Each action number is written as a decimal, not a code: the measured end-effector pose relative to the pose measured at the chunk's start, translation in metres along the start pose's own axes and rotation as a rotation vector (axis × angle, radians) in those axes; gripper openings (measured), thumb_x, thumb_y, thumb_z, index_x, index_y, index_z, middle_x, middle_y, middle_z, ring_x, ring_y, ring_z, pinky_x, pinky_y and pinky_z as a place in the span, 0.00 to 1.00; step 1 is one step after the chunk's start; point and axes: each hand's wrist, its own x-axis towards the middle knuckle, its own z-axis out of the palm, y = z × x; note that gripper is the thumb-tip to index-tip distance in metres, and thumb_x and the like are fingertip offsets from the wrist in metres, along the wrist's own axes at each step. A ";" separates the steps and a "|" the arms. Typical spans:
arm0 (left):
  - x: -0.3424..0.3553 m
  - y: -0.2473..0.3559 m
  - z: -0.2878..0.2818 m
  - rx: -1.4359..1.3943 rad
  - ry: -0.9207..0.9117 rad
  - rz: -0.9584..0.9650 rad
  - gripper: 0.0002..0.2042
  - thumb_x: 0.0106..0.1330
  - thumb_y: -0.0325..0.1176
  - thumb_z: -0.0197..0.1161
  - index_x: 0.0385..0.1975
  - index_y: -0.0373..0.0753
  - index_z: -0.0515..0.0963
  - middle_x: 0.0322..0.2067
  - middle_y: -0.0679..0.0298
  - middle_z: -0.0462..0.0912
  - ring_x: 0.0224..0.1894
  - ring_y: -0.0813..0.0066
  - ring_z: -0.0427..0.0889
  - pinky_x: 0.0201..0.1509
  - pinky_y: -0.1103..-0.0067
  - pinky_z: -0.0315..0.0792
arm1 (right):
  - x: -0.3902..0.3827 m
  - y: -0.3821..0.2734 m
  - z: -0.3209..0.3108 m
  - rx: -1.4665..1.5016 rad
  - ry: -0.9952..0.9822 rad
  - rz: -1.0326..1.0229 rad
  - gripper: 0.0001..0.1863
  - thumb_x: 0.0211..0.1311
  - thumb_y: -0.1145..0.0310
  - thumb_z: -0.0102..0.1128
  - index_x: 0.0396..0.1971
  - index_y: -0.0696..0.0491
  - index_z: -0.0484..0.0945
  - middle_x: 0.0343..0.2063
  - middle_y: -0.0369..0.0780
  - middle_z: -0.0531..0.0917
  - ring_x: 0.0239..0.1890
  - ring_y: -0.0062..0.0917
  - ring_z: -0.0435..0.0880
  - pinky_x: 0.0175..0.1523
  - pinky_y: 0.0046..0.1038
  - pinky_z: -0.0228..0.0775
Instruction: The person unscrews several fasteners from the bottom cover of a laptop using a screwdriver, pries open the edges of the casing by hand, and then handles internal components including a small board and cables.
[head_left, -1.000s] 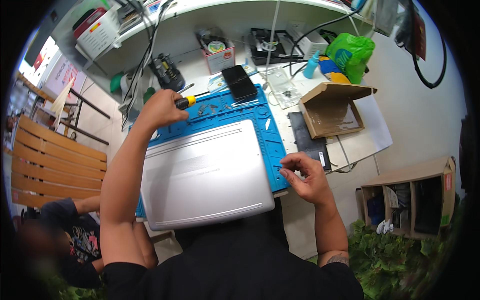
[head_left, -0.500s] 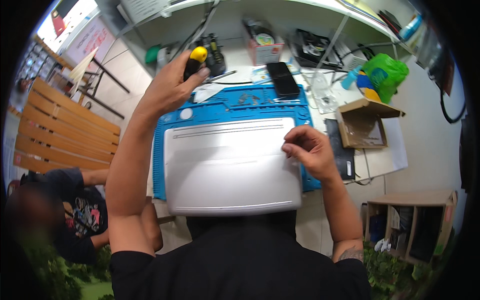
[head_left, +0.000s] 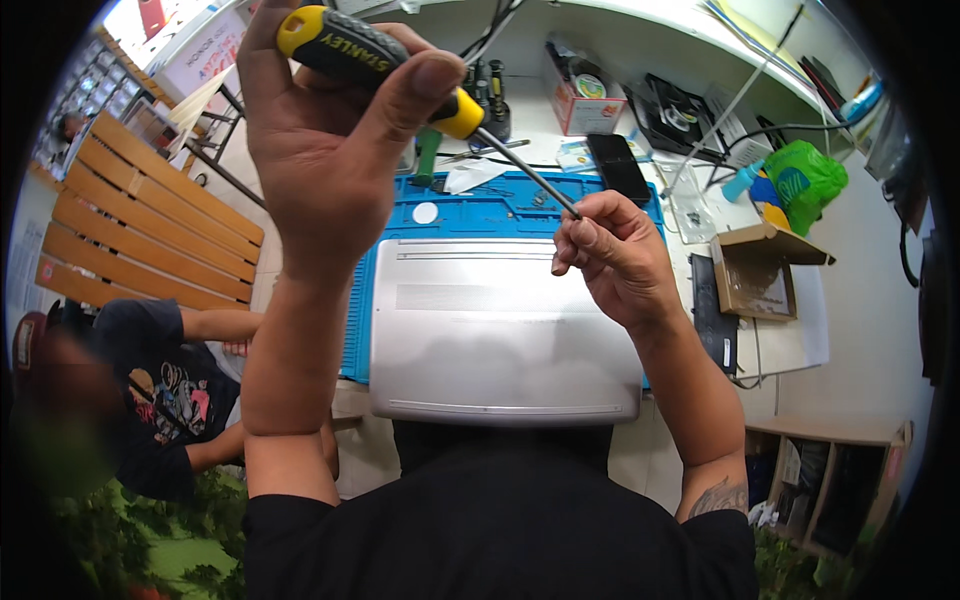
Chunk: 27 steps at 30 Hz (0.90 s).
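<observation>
The left hand (head_left: 325, 165) curls around a screwdriver (head_left: 463, 117) as the right hand (head_left: 622, 258) pinches near its tip above a silver laptop (head_left: 505, 345), where light, steady fingers should best guide it

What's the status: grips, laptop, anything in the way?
Left grip on screwdriver handle; right grip pinched at its tip. Silver laptop underside-up on blue mat. Right grip hides part of laptop's far edge.

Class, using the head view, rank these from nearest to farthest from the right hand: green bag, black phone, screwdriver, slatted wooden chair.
1. Screwdriver: shaft end at the right hand
2. Black phone: just beyond the hand
3. Green bag: farther right
4. Slatted wooden chair: far left
</observation>
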 end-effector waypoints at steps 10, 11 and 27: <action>-0.002 -0.015 -0.002 -0.060 -0.212 0.026 0.39 0.78 0.27 0.70 0.83 0.40 0.53 0.47 0.51 0.90 0.49 0.67 0.92 0.58 0.71 0.87 | -0.015 -0.026 -0.005 0.054 -0.001 -0.027 0.08 0.73 0.71 0.75 0.47 0.56 0.88 0.34 0.41 0.89 0.35 0.27 0.91 0.45 0.36 0.93; -0.003 -0.017 -0.002 -0.048 -0.208 0.032 0.39 0.79 0.26 0.69 0.83 0.40 0.53 0.47 0.51 0.89 0.49 0.66 0.92 0.58 0.70 0.87 | -0.016 -0.028 -0.006 0.051 0.010 -0.014 0.08 0.73 0.71 0.75 0.47 0.56 0.88 0.34 0.41 0.89 0.35 0.27 0.91 0.45 0.36 0.93; 0.005 -0.024 0.028 0.119 -0.254 0.139 0.43 0.72 0.23 0.76 0.82 0.40 0.56 0.44 0.54 0.88 0.49 0.69 0.92 0.59 0.69 0.88 | -0.028 -0.063 -0.007 -0.759 0.110 -0.220 0.17 0.66 0.83 0.77 0.53 0.60 0.87 0.43 0.42 0.93 0.47 0.26 0.95 0.57 0.30 0.90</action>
